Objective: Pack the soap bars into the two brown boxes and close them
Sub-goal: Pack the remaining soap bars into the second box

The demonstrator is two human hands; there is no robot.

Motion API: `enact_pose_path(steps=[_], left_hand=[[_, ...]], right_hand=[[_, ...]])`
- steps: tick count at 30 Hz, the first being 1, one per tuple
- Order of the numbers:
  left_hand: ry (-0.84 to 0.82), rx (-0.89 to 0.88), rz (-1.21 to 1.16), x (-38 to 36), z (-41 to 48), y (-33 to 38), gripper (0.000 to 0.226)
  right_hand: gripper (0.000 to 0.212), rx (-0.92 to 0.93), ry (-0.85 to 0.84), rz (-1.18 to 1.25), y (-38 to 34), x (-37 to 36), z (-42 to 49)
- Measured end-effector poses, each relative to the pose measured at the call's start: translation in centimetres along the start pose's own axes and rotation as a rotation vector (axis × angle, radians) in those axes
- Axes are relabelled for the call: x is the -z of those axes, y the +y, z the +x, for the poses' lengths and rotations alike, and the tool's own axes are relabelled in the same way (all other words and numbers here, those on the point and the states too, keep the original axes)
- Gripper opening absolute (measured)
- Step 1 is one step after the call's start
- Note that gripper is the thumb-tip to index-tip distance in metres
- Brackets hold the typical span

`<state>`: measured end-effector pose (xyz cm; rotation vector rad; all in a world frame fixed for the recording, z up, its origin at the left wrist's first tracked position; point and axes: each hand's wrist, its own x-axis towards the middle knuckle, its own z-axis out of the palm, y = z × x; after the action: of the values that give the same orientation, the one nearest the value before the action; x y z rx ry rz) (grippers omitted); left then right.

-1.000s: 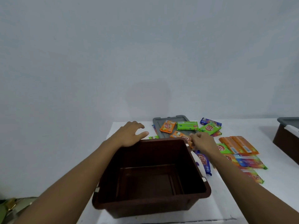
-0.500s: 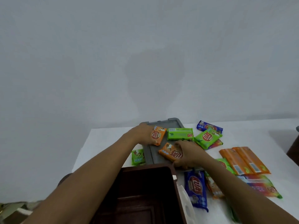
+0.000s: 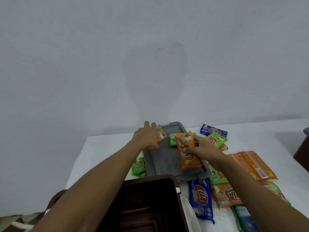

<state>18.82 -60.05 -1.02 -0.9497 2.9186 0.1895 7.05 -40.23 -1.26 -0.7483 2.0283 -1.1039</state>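
Right hand (image 3: 203, 149) clutched orange bar (image 3: 188, 151), raised off lid (image 3: 167, 162), for box (image 3: 150, 203). Left hand (image 3: 148, 138) clasped far orange bar (image 3: 160, 135), likely next.

Glossy wrapper on orange soap bar (image 3: 188, 152); matt grey lid (image 3: 164, 160), probably plastic.

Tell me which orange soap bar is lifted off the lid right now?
The orange bar pinched in the right hand, tilted above the grey lid. The other orange bar at the lid's far-left corner lies under the left hand.
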Motion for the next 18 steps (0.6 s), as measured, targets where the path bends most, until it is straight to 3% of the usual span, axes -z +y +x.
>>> enact_pose_path(steps=[5, 8, 11, 14, 18], left_hand=[[0.145, -0.069, -0.129, 4.4, -4.7, -4.2, 0.088], [0.23, -0.119, -0.2, 6.5, -9.6, -7.0, 0.078], [0.246, -0.178, -0.181, 7.5, -14.2, -9.2, 0.076], [0.247, -0.236, -0.16, 7.2, -18.6, -10.8, 0.082], [0.209, -0.275, -0.147, 5.4, -23.1, -10.8, 0.083]], right_hand=[[0.057, 0.125, 0.154, 0.357, -3.3, -1.0, -2.4], [0.046, 0.311, 0.206, 0.404, -6.5, -2.8, -5.6], [0.04, 0.382, 0.222, 0.261, -9.0, -4.3, -9.0], [0.042, 0.381, 0.124, 0.08, -9.9, -6.2, -12.3], [0.031, 0.412, 0.092, -0.324, -9.0, -9.3, -15.2]])
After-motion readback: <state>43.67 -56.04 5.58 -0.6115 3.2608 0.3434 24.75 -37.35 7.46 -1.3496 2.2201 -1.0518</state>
